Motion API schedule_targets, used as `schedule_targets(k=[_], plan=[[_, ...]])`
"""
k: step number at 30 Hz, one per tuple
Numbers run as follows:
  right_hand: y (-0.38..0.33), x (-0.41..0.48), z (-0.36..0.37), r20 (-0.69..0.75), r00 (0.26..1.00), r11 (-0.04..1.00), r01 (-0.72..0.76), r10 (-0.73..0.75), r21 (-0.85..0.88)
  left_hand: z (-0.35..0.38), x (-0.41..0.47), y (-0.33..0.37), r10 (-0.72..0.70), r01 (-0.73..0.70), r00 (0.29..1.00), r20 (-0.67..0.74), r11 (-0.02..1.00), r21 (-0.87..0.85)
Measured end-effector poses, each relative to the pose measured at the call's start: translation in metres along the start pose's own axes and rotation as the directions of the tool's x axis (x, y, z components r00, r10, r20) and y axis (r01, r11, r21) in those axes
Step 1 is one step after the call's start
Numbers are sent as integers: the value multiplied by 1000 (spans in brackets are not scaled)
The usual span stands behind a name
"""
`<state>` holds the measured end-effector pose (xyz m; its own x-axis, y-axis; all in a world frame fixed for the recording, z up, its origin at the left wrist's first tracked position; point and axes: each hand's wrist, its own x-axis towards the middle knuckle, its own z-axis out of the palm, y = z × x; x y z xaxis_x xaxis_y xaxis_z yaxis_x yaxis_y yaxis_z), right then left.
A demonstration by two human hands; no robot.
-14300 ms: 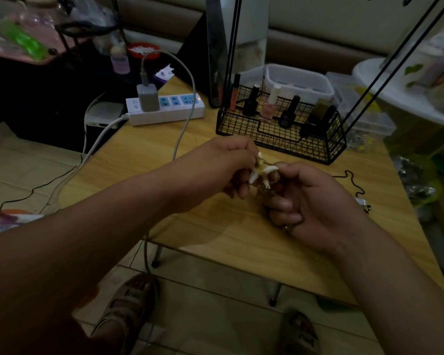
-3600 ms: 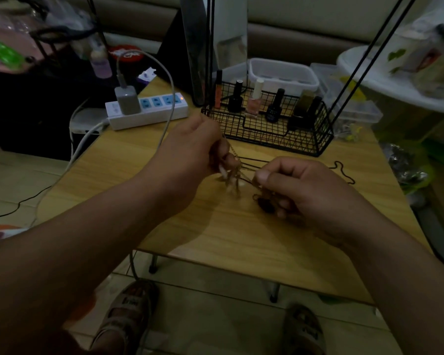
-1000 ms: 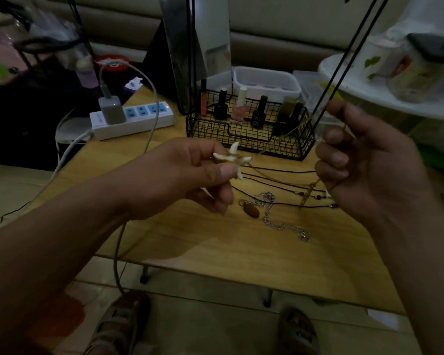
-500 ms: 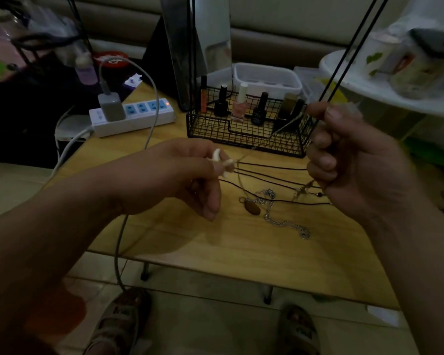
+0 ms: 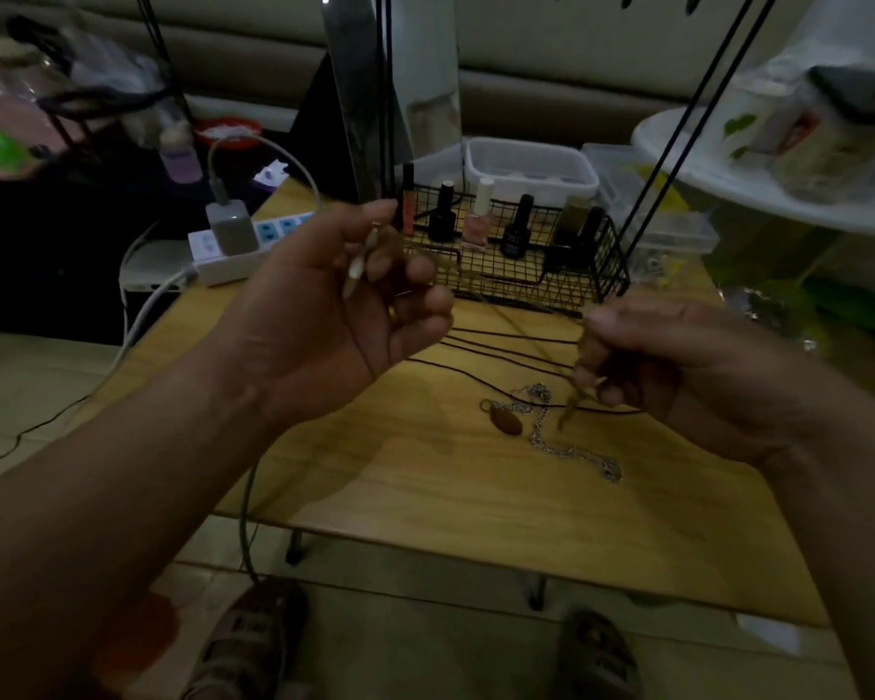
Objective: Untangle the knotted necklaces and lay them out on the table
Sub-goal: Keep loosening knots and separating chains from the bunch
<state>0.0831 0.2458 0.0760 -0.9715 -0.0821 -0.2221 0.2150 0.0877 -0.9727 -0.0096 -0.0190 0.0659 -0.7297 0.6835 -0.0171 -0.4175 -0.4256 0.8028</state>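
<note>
Hands (image 5: 334, 315) (image 5: 678, 371) hold cords (image 5: 506, 341) taut above table (image 5: 425, 497).

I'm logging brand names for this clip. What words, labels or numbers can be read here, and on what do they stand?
No text can be read in this frame.
Nail polish bottles in the wire basket: labels too dark and small.
Power strip: no markings legible.
Packages on the white table at right: print blurred, unreadable.
</note>
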Motion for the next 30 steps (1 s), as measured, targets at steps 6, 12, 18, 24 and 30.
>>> schedule_targets(k=[6,12,18,24,30], plan=[[0,2,24,75,997,1000,-7,8,-22,15,1,8,24,-16,992,122,998,-60],[7,2,30,166,986,997,20,-32,71,14,8,9,44,-46,999,-13,990,-136],[7,-7,8,127,991,989,-55,38,137,7,9,4,104,-123,968,-229,990,-71],[4,-17,-10,54,997,998,-53,52,17,1,7,-1,-13,33,944,-331,998,56],[1,-20,-6,-10,1000,996,11,-12,-89,10,2,-14,-115,198,977,-183,808,555]])
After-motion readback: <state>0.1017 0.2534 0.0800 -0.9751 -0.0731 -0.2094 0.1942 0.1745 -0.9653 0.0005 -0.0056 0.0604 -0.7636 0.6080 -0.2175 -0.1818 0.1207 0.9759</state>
